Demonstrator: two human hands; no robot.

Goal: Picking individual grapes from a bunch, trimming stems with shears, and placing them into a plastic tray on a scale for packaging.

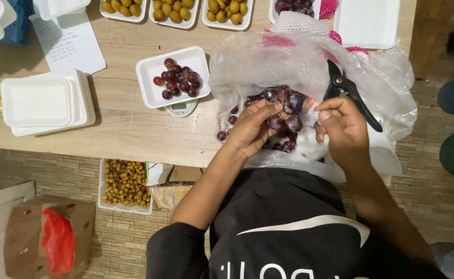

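The left hand (251,129) is curled around a bunch of dark red grapes (284,111), fingers closed on the cluster to steady it over the clear plastic bag (299,62) that lies open beneath as a liner; at about three o'clock from it, the right hand (343,126) grips black pruning shears (348,93), blades pointing up toward twelve o'clock and away from the fruit; the hands are close together with the grapes between them; at ten o'clock from the left hand a white foam tray (152,70) of loose grapes rests on a small scale (182,107), seemingly so its load can be weighed; at nine o'clock a stack of empty foam trays (41,103) sits within reach on the wooden table (129,129); trays of yellow-brown fruit (174,10) line the far edge at twelve o'clock
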